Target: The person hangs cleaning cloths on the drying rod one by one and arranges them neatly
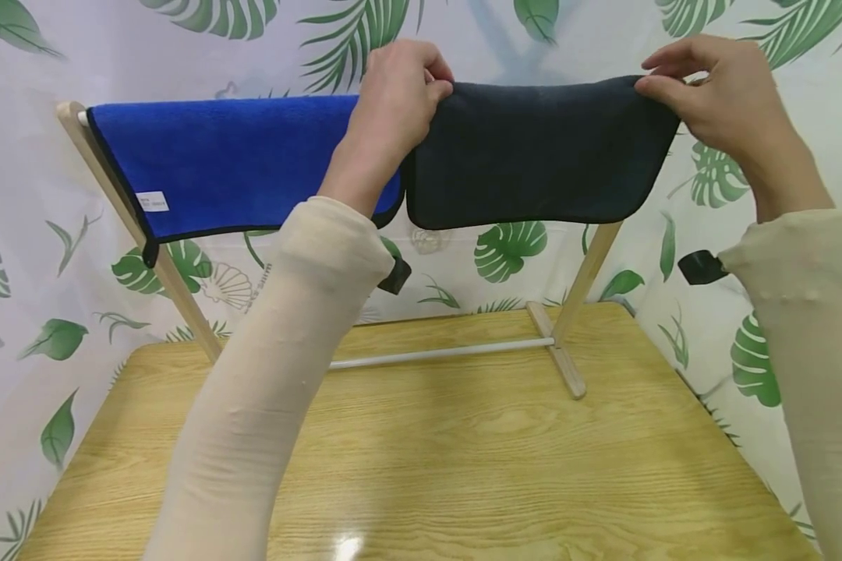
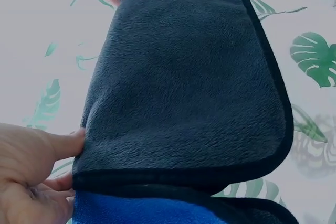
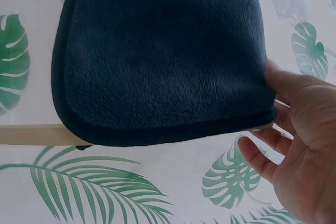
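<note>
A dark grey towel [image 1: 540, 156] with black edging hangs folded over the top of a wooden rack, on its right half. At the towel's upper left corner my left hand [image 1: 401, 97] pinches the folded edge between thumb and fingers. My right hand [image 1: 726, 97] pinches the same top fold at the right corner; the right wrist view shows its thumb in front of the grey towel [image 3: 163, 56] and fingers behind. Left of it hangs a blue towel [image 1: 245, 167] with black edging and a small white label [image 1: 152, 202]. The rack's top bar is mostly hidden under both towels.
The rack's left post [image 1: 175, 292] and right post [image 1: 589, 269] rise from a wood-grain table [image 1: 463, 452]. A white lower bar [image 1: 449, 353] joins them, with a wooden foot [image 1: 564, 370] at the right. Leaf-patterned cloth [image 1: 28, 195] hangs behind and beside the table.
</note>
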`<state>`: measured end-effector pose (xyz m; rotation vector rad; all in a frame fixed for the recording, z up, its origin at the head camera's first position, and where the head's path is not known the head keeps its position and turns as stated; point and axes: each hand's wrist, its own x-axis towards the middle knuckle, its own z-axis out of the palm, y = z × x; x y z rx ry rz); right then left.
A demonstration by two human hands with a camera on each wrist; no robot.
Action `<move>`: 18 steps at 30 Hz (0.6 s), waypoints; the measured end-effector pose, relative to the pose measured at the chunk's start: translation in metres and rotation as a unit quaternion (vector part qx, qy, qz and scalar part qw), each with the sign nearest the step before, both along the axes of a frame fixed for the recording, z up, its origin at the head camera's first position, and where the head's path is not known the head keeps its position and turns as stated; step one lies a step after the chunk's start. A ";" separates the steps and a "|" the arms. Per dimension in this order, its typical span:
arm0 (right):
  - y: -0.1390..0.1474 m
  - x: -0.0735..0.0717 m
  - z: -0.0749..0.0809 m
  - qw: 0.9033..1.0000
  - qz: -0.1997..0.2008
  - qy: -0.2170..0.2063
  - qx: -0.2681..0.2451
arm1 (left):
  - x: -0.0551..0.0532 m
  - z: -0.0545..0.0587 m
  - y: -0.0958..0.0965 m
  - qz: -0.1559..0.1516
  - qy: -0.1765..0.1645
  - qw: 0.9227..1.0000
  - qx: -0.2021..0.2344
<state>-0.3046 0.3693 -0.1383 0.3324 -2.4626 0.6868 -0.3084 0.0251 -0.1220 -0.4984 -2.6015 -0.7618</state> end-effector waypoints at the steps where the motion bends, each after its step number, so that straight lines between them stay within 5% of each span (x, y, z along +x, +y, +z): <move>1: 0.001 0.001 -0.001 1.000 -0.002 -0.006 -0.015 | 0.000 0.000 0.001 0.004 0.000 1.000 0.002; 6: 0.006 0.003 -0.002 0.999 0.000 -0.026 -0.035 | 0.000 0.000 0.000 0.011 -0.006 1.000 -0.014; 18: 0.010 -0.001 -0.004 0.999 0.018 -0.042 0.002 | -0.001 0.003 -0.004 -0.028 -0.039 0.998 -0.028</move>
